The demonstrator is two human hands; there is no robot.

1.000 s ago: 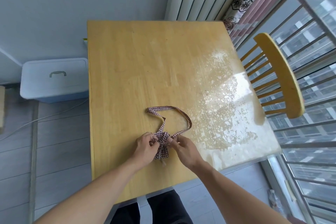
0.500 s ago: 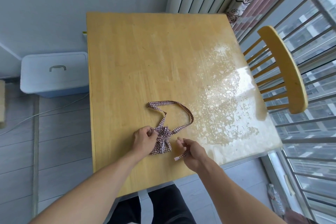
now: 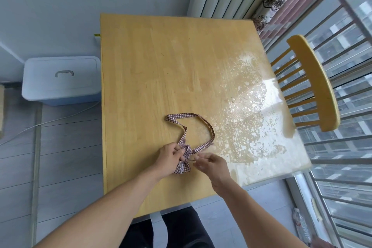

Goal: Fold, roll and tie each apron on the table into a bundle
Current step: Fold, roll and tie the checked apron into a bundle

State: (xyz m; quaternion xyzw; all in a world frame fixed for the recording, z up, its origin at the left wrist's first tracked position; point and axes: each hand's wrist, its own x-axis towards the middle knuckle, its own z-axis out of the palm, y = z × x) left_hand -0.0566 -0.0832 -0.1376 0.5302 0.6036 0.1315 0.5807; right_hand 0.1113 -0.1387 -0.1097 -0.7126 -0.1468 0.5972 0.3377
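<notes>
Checked apron [image 3: 182, 164] sits near the table's [image 3: 161, 66] front edge, already folded and rolled into a small bundle, cinched at the middle. Left hand [image 3: 168, 154] grips the bundle at the waist, fingers curled round it. Right hand [image 3: 213, 164] is just beside the bundle on its right, fingers pinched together at what looks like a thin tie end (blurred, hard to be sure it holds it). The neck strap [image 3: 193, 125] lies loose on the table behind the bundle, in an open loop, both ends running into the knot area.

Progress, judged: fold and roll done, tying is the step in hand, likely near its end. Left: pull the knot snug, maybe tuck the loose loop. Only this one apron shows on the table, so no others appear to be waiting (none in view, anyway). Chair [image 3: 314, 84] at right, lidded bin [image 3: 60, 80] on the floor at left.
</notes>
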